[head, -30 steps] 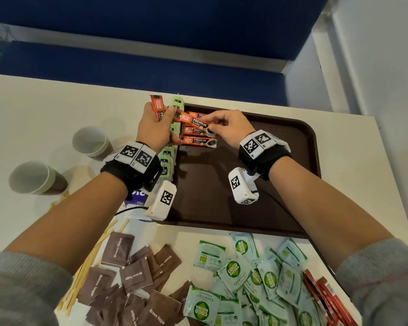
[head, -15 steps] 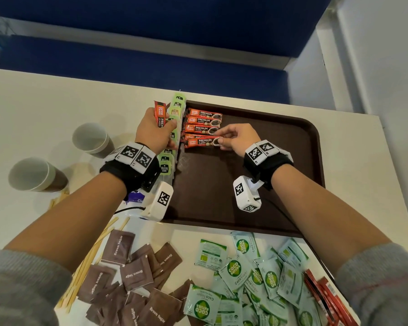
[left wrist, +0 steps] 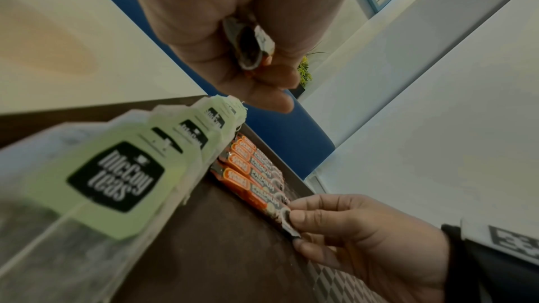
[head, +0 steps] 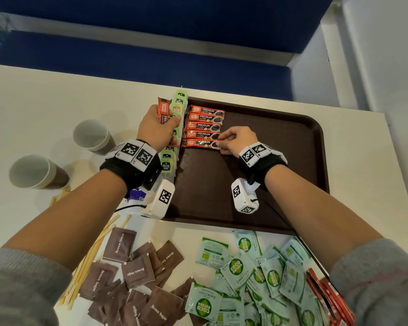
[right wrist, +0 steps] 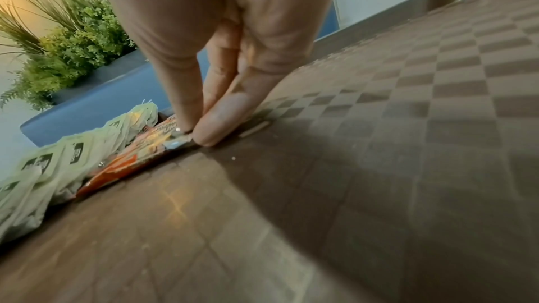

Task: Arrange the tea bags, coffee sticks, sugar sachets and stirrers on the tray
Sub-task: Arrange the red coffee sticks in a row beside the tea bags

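A dark brown tray [head: 311, 147] lies on the table. Green tea bags [head: 167, 161] run in a column down its left edge, and beside them several orange coffee sticks [head: 205, 118] lie in a stacked row. My right hand [head: 236, 141] pinches the right end of the nearest coffee stick [head: 198, 143] flat on the tray; the pinch also shows in the left wrist view on the stick's end [left wrist: 287, 222]. My left hand [head: 156, 128] grips a few more coffee sticks [head: 163, 111] upright beside the tea bags.
Near the table's front edge lie brown sugar sachets [head: 132, 271], green coco sugar sachets [head: 257, 278], wooden stirrers [head: 87, 262] and red sticks [head: 327, 295]. Two paper cups [head: 92, 135] [head: 33, 171] stand at the left.
My right hand carried a coffee stick from my left hand down to the tray and laid it as the nearest one in the row. The left hand stayed by the tea bags.
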### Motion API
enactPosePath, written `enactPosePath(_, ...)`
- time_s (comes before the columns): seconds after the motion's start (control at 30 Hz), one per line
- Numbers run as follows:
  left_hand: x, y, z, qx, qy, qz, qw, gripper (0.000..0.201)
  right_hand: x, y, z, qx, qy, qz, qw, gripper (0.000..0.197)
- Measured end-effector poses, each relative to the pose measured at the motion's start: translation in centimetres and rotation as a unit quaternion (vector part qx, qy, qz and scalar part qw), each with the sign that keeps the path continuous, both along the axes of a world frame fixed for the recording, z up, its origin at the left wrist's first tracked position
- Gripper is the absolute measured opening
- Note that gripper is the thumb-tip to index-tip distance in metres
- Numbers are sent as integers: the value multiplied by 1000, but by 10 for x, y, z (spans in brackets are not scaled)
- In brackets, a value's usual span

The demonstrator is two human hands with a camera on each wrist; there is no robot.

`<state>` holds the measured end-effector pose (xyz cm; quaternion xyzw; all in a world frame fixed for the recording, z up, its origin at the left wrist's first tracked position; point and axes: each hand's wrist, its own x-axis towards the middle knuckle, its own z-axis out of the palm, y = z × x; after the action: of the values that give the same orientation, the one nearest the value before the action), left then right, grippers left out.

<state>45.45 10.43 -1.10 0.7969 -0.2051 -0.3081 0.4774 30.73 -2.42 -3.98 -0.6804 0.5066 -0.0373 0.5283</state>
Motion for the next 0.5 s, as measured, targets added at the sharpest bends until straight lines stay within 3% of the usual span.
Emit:
enactPosePath(0.13, 0, 0, 1, -1, -1, -3, 1000, 17, 0, 0, 1, -80, 27, 29, 996, 21)
enactPosePath(0.27, -2, -1, 3, -3, 6, -2, 1000, 16, 8, 1, 4, -211, 48, 140, 966, 33)
enactPosePath(0.37, -5, -3, 5, -7, 27, -3, 1000, 20, 14, 5, 3, -228, 65, 213, 948, 36)
enactPosePath(0.5, -7, -5, 8, -23, 54, -8, 998, 27, 15, 5, -2, -233, 82, 232, 941, 28)
